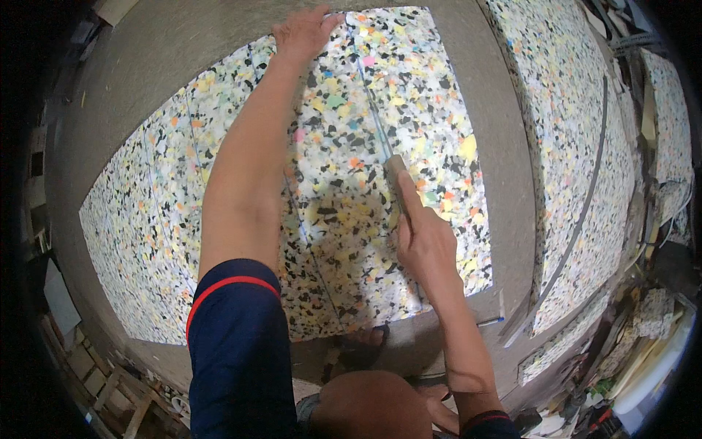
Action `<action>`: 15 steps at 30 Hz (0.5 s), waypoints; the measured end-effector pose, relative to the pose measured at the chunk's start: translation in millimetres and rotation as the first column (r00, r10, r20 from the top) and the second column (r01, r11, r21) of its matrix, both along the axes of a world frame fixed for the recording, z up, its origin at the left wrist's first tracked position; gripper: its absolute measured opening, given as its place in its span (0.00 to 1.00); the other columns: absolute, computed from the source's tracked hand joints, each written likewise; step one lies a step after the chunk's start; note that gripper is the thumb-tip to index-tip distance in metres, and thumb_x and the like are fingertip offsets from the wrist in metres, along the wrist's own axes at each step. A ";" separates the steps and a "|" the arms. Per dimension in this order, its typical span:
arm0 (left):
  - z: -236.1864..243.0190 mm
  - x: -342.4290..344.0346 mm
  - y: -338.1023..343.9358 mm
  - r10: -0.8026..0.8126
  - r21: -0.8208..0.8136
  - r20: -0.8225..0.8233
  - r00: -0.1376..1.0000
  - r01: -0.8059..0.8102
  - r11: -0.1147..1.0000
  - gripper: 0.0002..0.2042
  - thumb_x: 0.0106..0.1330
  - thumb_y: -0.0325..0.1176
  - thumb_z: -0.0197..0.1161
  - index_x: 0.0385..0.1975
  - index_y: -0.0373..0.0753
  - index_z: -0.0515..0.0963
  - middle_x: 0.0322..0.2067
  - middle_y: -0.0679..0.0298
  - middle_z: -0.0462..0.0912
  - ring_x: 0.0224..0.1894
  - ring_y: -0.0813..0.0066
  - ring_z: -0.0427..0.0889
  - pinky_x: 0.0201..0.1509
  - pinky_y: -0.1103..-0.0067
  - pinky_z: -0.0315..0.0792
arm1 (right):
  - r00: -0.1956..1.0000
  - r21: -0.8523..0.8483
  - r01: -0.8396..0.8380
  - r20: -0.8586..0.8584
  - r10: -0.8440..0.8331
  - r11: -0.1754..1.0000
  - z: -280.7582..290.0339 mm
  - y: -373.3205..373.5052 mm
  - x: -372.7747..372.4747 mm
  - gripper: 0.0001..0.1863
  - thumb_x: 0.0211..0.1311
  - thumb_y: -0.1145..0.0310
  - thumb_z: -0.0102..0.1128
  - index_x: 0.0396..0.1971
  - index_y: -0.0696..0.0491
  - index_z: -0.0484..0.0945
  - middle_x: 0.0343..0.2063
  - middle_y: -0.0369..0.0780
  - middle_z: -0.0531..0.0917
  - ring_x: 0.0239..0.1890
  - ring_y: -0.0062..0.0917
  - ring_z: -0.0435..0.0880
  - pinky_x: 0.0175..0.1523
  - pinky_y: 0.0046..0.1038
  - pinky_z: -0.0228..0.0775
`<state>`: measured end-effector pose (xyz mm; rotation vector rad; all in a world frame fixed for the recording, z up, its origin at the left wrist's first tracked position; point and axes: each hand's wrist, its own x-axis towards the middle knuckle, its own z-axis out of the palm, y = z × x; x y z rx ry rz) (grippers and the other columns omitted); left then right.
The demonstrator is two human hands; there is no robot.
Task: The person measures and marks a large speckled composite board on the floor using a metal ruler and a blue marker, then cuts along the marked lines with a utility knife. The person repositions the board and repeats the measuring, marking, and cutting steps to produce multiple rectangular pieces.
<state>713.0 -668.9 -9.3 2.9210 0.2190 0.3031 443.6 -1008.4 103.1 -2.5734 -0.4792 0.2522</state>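
A large speckled foam sheet of multicoloured bonded bits lies flat before me, with several blue lines drawn across it. My left hand rests on its far edge, fingers spread out. In my right hand is a knife, gripped near the sheet's right part. Its brownish handle points away from me, and a thin blade seems to run along one blue line. How far the blade goes into the foam is hard to make out.
To the right lies another speckled foam sheet with a long dark curved strip on it. A pen is on the grey floor by the near right corner. Wooden pieces clutter the lower left; foam offcuts pile up at right.
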 end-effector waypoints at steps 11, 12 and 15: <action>26.0 3.7 11.5 -0.125 -0.173 -0.125 0.984 0.103 0.980 0.44 0.62 0.72 0.62 0.66 0.39 0.73 0.58 0.48 0.81 0.61 0.47 0.80 0.64 0.54 0.72 | 0.998 -0.052 0.018 -0.059 -0.021 0.998 -2.4 15.5 14.8 0.46 0.62 0.78 0.58 0.79 0.36 0.54 0.16 0.43 0.77 0.16 0.36 0.75 0.22 0.37 0.66; 28.2 1.1 17.9 -0.131 -0.186 -0.162 0.978 0.100 0.978 0.45 0.61 0.71 0.63 0.68 0.39 0.71 0.60 0.48 0.80 0.62 0.47 0.79 0.65 0.53 0.72 | 0.998 -0.048 0.005 -0.055 -0.008 0.999 4.2 5.4 -3.4 0.46 0.62 0.78 0.58 0.79 0.36 0.54 0.17 0.43 0.77 0.16 0.35 0.75 0.22 0.36 0.65; 40.2 -0.2 3.7 -0.001 -0.335 -0.033 0.999 -0.011 0.942 0.35 0.51 0.54 0.80 0.50 0.31 0.80 0.44 0.48 0.84 0.48 0.58 0.82 0.55 0.62 0.76 | 1.000 -0.032 -0.001 -0.005 0.000 0.999 3.8 -18.6 -23.4 0.45 0.63 0.78 0.59 0.79 0.36 0.55 0.17 0.44 0.77 0.15 0.33 0.75 0.21 0.35 0.64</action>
